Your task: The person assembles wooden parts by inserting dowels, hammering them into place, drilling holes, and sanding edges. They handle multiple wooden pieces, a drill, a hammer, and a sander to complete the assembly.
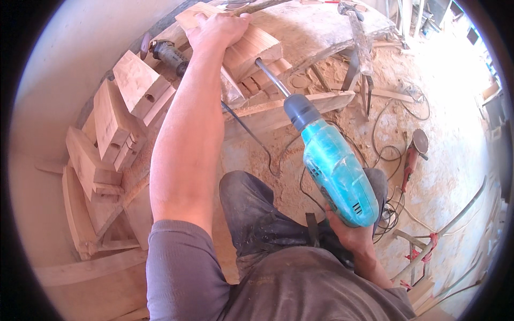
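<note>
My right hand (350,232) is wrapped round the grip of a teal power drill (337,166), and the drill body hides most of its fingers. From the dark chuck (301,111) a long drill bit (273,77) reaches up and to the left, its tip at the end face of a wooden block (254,48). How deep the tip sits cannot be made out. My left hand (217,29) lies on top of that block, thumb and fingers spread over it. The block rests on other wood pieces on the bench.
Several wooden blocks (136,83), some with holes in their ends, line the left wall. A grey power tool (170,56) lies behind my left forearm. On the dusty floor to the right lie a red angle grinder (412,160) and loose cables (391,150). A hammer (350,9) rests at the far end.
</note>
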Demonstrator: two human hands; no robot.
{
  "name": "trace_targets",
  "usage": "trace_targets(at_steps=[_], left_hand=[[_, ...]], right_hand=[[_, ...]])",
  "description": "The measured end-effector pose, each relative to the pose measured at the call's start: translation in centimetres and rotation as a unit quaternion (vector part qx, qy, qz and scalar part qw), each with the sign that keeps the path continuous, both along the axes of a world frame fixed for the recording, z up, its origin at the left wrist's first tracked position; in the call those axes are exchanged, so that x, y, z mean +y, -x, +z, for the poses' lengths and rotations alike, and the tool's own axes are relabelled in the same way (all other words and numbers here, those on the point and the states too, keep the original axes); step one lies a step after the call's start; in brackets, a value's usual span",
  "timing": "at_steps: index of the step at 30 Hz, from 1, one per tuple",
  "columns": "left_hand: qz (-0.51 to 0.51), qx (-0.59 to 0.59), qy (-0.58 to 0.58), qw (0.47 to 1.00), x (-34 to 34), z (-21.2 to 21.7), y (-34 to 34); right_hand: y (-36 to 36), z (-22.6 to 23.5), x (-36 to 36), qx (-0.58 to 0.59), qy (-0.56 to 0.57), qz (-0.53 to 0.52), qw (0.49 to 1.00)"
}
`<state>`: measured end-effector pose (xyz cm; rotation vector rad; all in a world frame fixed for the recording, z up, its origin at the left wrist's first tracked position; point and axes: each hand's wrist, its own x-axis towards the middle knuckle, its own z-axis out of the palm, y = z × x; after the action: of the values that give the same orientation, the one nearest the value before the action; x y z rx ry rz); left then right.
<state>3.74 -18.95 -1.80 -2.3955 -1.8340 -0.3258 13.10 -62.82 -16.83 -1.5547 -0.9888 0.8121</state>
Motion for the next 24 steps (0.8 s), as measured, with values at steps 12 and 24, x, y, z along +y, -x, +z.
trace_targets(at_steps=[12,24], left_hand=[[-0.008,-0.015,0.012,1.0,-0.8,0.4,-0.2],[-0.003,-0.038,0.006,0.999,0.4,-0.3,0.0]], right_hand=[[0.1,0.4,0.7,-0.069,-0.052,-0.01,0.996],[0.0,-7.1,3.3,-0.029,-0.095,0.001,0.995]])
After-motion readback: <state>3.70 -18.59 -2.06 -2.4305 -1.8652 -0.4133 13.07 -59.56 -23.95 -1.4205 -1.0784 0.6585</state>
